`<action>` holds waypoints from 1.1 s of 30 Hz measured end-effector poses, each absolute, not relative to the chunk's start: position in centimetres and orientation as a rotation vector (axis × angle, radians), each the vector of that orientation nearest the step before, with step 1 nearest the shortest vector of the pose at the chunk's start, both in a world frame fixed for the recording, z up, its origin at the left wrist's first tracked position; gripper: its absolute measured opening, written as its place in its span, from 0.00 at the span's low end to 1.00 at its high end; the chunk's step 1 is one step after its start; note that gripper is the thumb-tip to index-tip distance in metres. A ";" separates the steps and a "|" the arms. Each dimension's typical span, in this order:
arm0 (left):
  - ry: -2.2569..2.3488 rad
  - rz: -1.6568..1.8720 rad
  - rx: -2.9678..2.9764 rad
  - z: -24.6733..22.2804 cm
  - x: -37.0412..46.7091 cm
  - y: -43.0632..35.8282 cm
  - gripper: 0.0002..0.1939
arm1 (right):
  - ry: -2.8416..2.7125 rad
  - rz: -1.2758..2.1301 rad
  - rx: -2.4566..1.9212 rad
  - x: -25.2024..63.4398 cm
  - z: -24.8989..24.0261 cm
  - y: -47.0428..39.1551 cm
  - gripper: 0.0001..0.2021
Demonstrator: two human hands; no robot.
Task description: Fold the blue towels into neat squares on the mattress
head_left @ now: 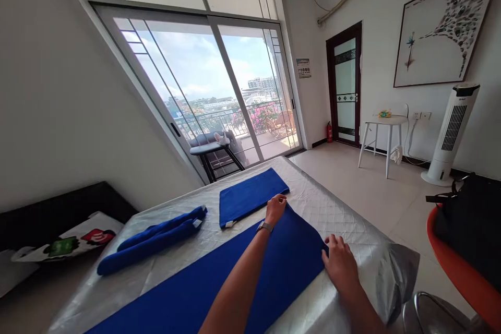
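Observation:
A long blue towel (219, 276) lies spread over a bed-sized surface under silvery plastic sheeting (309, 195). My left hand (276, 207), with a watch on its wrist, pinches the towel's far right corner. At the near right corner, my right hand (341, 263) has its fingers curled on the towel's edge. Between the two hands the edge is slightly raised. A flat, folded blue towel (250, 194) with a white tag rests just beyond my left hand. To the left lie two long, narrow folded blue towels (156, 237) side by side, with white tags at their ends.
A black stool (213, 148) stands by the sliding glass door. To the right are an orange chair (442, 250) with a black bag (472, 224), a white tower fan (454, 133) and a small white table (385, 120). A printed white bag (78, 237) lies at left.

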State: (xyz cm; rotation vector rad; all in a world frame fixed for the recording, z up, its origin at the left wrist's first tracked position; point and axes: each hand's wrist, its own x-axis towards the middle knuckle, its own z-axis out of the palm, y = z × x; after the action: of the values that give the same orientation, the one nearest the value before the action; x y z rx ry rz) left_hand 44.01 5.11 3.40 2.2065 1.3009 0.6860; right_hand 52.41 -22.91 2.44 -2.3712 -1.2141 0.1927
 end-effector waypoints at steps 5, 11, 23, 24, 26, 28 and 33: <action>1.283 0.777 2.063 4.1 40.7 4.8 0.12 | -1.236 0.264 -2.268 52.8 1.9 -22.6 0.14; 1.260 0.860 1.959 4.7 36.2 3.4 0.12 | -1.248 0.290 -1.862 52.1 2.5 -22.4 0.11; 1.539 0.957 1.769 7.3 14.4 4.3 0.13 | -1.755 0.608 -1.235 31.0 6.3 -20.5 0.15; 1.578 0.957 1.755 7.6 12.1 4.4 0.13 | -1.800 0.634 -1.172 28.6 6.4 -20.1 0.15; 1.659 0.949 1.735 8.0 7.8 4.6 0.14 | -1.869 0.681 -1.085 23.7 6.2 -19.1 0.15; 1.745 0.929 1.722 8.3 3.9 4.5 0.14 | -1.942 0.695 -1.041 19.0 5.7 -18.0 0.15; 1.935 0.830 1.719 7.9 -3.1 3.8 0.11 | -2.232 0.548 -0.897 9.1 2.9 -16.1 0.09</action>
State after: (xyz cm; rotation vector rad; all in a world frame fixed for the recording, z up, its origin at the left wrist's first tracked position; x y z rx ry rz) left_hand -3.11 3.77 7.89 1.7186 1.9351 0.8302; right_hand 9.08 -16.06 2.86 -0.8967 -2.2316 0.5484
